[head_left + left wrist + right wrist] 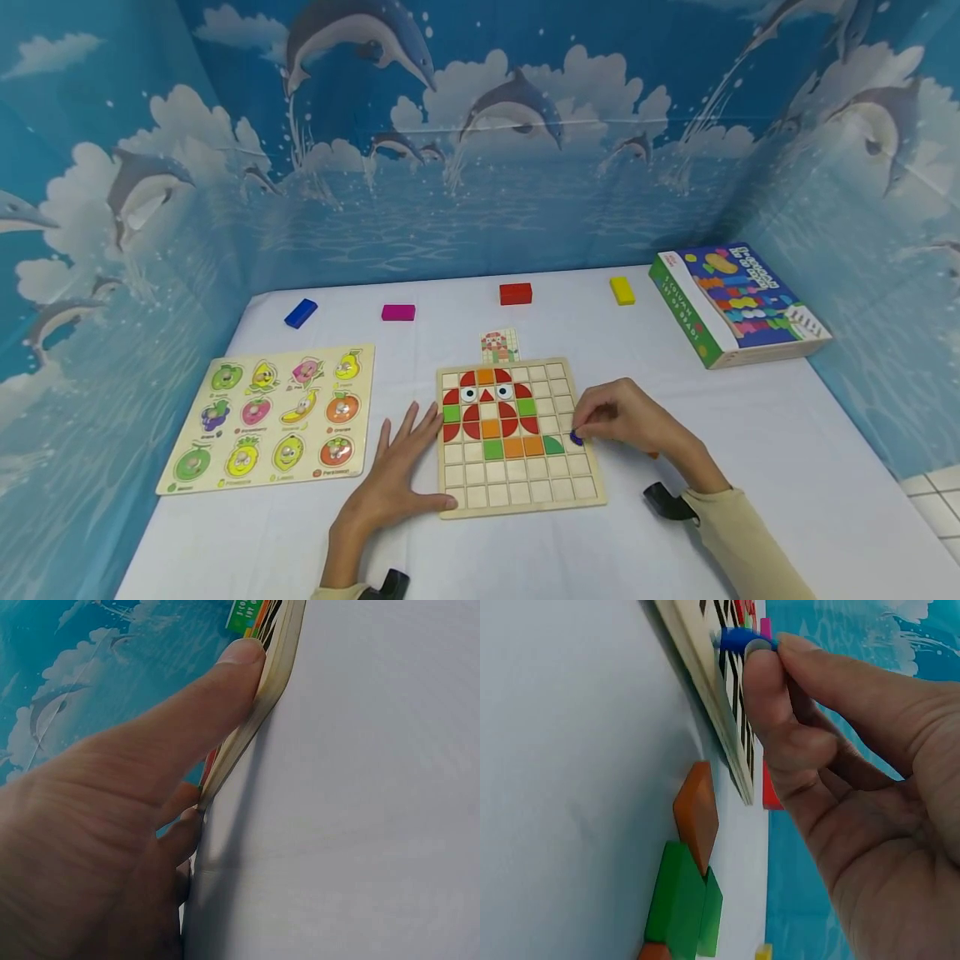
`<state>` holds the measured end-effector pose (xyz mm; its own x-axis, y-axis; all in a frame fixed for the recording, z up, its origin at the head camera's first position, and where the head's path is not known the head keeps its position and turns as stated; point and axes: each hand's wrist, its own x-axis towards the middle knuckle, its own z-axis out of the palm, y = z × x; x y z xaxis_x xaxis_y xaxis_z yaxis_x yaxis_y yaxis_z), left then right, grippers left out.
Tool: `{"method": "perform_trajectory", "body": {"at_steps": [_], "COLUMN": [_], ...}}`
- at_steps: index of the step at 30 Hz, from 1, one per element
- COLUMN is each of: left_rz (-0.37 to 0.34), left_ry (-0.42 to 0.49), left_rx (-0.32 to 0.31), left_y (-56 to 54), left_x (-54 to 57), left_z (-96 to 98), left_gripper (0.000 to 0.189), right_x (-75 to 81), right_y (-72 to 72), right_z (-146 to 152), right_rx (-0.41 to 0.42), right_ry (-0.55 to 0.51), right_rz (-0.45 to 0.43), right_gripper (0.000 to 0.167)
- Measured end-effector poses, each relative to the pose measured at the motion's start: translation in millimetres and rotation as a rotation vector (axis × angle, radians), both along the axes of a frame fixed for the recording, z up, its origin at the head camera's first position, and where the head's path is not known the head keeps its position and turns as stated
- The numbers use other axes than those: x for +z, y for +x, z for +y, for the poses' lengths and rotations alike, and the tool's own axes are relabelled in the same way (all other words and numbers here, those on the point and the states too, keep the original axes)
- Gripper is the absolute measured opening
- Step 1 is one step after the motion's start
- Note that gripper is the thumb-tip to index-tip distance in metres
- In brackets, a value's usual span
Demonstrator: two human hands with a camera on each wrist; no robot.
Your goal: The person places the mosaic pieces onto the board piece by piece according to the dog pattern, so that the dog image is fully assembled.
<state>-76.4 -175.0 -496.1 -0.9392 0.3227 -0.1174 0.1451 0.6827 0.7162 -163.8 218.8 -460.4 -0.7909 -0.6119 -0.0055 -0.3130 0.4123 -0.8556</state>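
A wooden grid board (471, 498) lies on the white cloth, with red, orange, green and eye-patterned tiles forming a picture in its upper and middle cells. My left hand (397, 483) has its fingers spread along the board's left edge, thumb at the lower left corner; in the left wrist view the thumb (187, 712) touches the rim. Between thumb and fingertips, my right hand (626, 421) pinches a small blue piece (739, 639) at the board's right side. The piece's full outline is hidden by the fingers. A small picture card (498, 345) touches the board's far edge.
Left of the board lies a fruit puzzle board (277, 417). Blue (301, 313), magenta (398, 312), red (515, 293) and yellow (622, 291) blocks line the back. A game box (742, 304) stands back right. Orange (697, 814) and green (675, 900) tiles lie below the right hand.
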Motion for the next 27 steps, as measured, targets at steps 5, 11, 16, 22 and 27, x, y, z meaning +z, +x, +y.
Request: {"method": "perform_trajectory", "body": {"at_steps": [5, 11, 16, 22, 27], "left_rz": [-0.002, -0.008, 0.0, -0.006, -0.01], "left_ry": [-0.002, 0.006, 0.009, 0.009, 0.007], "left_rx": [0.005, 0.004, -0.003, -0.004, -0.001], "left_y": [-0.1, -0.5, -0.6, -0.9, -0.7], "left_x": [-0.2, -0.6, -0.4, -0.4, -0.7], "left_z": [-0.2, -0.6, -1.2, -1.3, -1.0], "left_gripper": [0.124, 0.125, 0.124, 0.123, 0.123], "right_x": [0.4, -1.3, -4.0, -3.3, -2.6], "right_y": [1.0, 1.2, 0.8, 1.4, 3.3], "right_z": [-4.0, -6.5, -10.9, -12.7, -12.9], "right_rx": [0.027, 0.092, 0.154, 0.156, 0.127], "right_ry": [-0.038, 0.025, 0.062, 0.076, 0.122], "right_rz": [-0.048, 0.021, 0.065, 0.069, 0.127], "right_gripper": [0.014, 0.021, 0.025, 0.022, 0.015]}}
